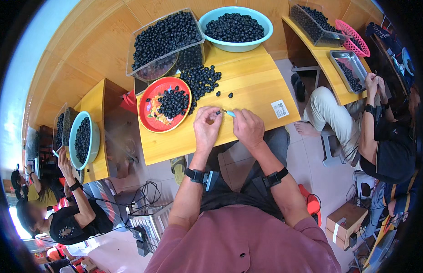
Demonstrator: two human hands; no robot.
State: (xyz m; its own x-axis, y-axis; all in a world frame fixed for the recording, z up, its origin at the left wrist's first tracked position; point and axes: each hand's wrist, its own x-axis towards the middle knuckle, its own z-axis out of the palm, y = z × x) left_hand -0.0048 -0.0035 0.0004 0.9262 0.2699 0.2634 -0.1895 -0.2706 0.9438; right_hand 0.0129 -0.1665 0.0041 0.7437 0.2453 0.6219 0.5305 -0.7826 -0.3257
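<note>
Above the table's near part, my left hand (pixel 207 129) pinches a small black round piece (pixel 218 112) between thumb and fingertips. My right hand (pixel 248 128) is closed on a small tool with a light blue handle (pixel 230 113); its thin metal tip points at the piece. Whether tip and piece touch is too small to tell. Left of my hands lies a red flowered tray (pixel 145 119) with many black round pieces (pixel 173 103) in it. A loose heap of the same pieces (pixel 203 81) spreads beside the tray, and two lie apart nearer my hands.
A clear bin (pixel 199 34) and a light blue basin (pixel 238 47), both full of black pieces, stand at the yellow table's (pixel 254 77) back. People work at side tables left and right. A cardboard box (pixel 345 224) and cables (pixel 150 195) are on the floor.
</note>
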